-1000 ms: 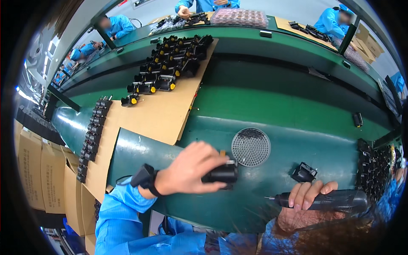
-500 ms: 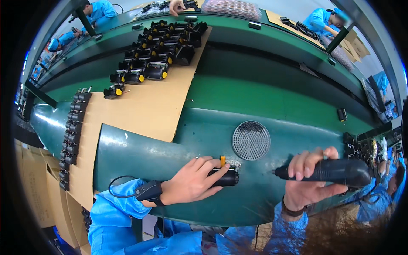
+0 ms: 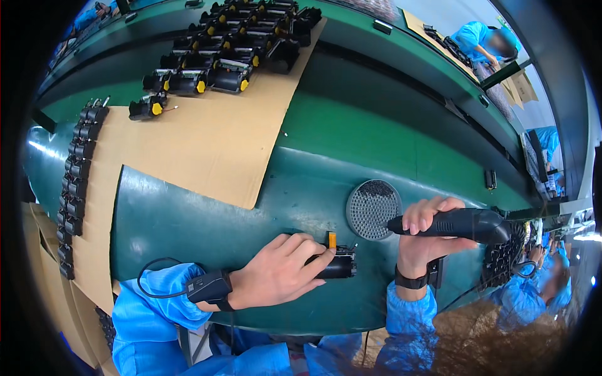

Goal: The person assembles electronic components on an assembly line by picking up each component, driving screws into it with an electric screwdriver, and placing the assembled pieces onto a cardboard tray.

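On the green tabletop (image 3: 188, 219) | left hand (image 3: 282, 266) is clasping, fingers bent, one glossy black rounded module (image 3: 339, 267) showing one orange tab (image 3: 332, 240) | one round grey dish (image 3: 370, 222) is lying beyond | right hand (image 3: 429, 232) is gripping, fingers wrapped, one black cylindrical screwdriver (image 3: 467, 225)

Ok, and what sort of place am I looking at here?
Most likely a factory assembly line: matching black units lie in rows on cardboard, a co-worker in blue is at another workstation, and your right hand holds a black handheld tool.
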`<state>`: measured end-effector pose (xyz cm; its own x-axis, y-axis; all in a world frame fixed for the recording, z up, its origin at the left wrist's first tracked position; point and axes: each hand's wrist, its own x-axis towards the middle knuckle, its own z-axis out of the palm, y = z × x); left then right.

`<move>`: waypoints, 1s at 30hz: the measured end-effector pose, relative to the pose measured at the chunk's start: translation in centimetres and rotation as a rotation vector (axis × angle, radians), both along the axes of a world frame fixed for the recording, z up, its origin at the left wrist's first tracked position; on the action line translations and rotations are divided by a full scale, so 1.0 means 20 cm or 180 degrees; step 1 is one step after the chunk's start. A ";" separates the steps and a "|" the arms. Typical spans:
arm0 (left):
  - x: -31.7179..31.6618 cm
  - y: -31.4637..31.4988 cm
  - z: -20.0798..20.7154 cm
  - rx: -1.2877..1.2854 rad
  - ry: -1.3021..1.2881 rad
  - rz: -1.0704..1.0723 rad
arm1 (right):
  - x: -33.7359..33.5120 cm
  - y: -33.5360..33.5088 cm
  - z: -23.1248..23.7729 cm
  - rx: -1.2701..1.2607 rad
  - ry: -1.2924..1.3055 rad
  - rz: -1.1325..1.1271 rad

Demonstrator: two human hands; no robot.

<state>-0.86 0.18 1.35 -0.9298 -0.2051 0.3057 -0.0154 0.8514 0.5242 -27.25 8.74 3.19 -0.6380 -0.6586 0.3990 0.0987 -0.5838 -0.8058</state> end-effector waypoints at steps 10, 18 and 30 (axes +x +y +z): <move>0.00 0.00 0.00 0.0065 -0.0005 0.0017 | -0.01 -0.01 -0.02 0.0127 0.0005 -0.0071; 0.00 0.00 0.02 0.0113 -0.0001 0.0045 | 0.00 0.00 -0.05 0.0242 0.0255 0.0040; 0.03 0.01 -0.01 0.0086 -0.0021 0.0096 | 0.32 0.09 0.15 -0.0642 -0.0122 0.0637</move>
<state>-0.34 0.40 1.06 -0.9251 -0.2411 0.2935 -0.0444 0.8360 0.5469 -20.78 10.56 6.21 -0.5204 -0.6828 0.5128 0.2563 -0.6978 -0.6689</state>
